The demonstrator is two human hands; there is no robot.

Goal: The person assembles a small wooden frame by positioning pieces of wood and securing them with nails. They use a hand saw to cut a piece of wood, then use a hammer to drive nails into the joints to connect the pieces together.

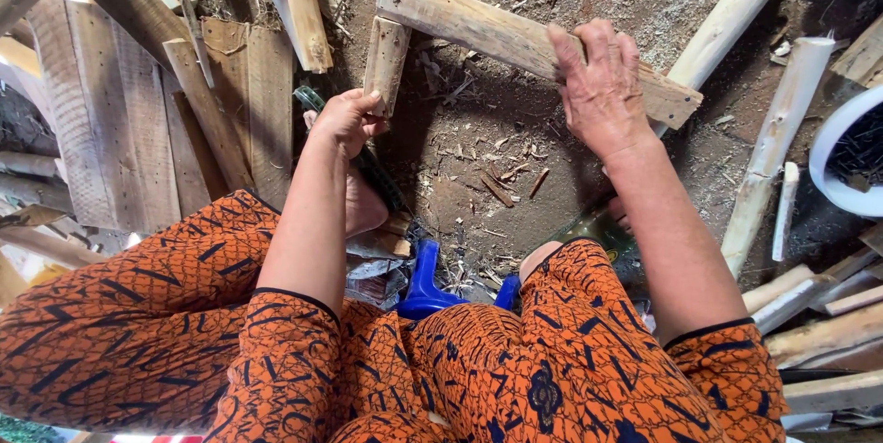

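A seated person's right hand [602, 84] is pressing down over the long plank [515, 38], fingers curled across its upper edge near the right end, holding it firmly. The left hand [348, 119] is closing its fingertips on the lower end of the short plank [384, 57], which is standing nearly upright and meeting the long plank at its top left end, the 2 pieces forming a corner. Both pieces are weathered, pale wood, held just above the dirt floor [478, 158], which is lying scattered with chips, splinters and sawdust.

Below the arms, the person's knees are spreading wide in an orange dress [515, 369] patterned in dark lines, and a blue plastic stool [428, 291] is showing between them. A bare foot [363, 208] is resting on the ground just under the left forearm, beside a dark green strap-like object [377, 176] whose kind I cannot tell.

Further out, stacked grey boards [120, 121] are leaning at the left. 2 peeled pale poles [773, 139] are lying on the ground at the right, well apart from the hands, and the rim of a white basin [832, 153] is cutting into the right edge. More offcuts [819, 314] are piling up at the lower right.
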